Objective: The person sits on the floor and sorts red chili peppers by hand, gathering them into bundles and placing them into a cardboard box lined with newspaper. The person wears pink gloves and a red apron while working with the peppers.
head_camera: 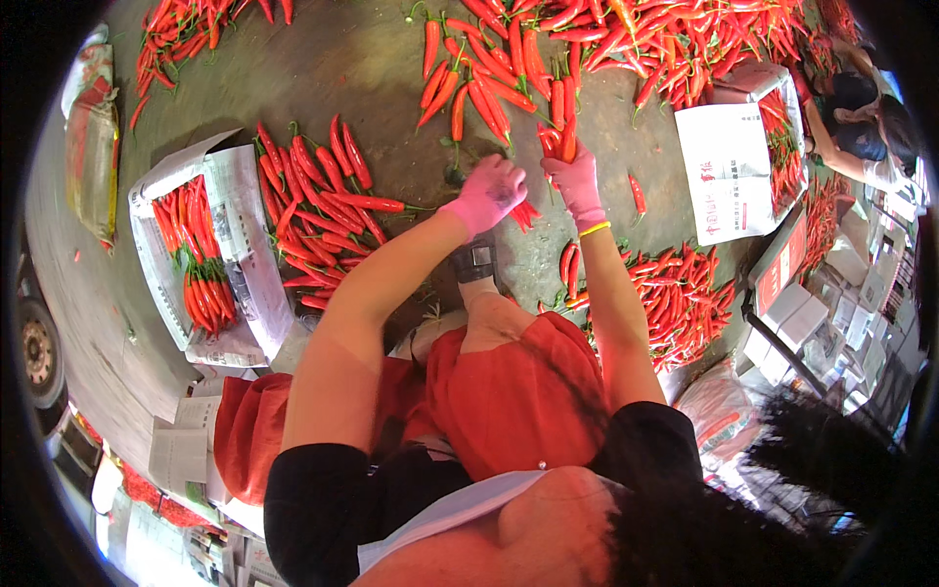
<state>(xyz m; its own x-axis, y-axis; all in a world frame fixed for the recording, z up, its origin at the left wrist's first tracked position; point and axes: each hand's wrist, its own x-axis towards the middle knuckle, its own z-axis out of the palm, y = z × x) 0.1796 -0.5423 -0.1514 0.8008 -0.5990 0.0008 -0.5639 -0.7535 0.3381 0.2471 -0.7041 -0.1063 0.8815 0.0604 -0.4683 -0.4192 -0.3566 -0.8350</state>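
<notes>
My right hand [576,183], in a pink glove with a yellow band at the wrist, grips red chilli peppers [569,139] that point away from me. Beside it, my left hand [490,192] wears a pink glove with a dark smudge and has its fingers curled. Several red chilli tips [525,215] show just below the left hand; whether it holds them or they lie beneath is hidden. Just beyond both hands, loose chillies [480,92] are spread on the concrete floor [352,81].
At left, a newspaper-lined box [253,257] holds chillies beside a loose pile [323,220]. Another lined box [722,172] stands at right, near a bent-over person [858,125]. Larger heaps lie far ahead [682,37] and by my right arm [678,304]. My shoe [474,260] is below my hands.
</notes>
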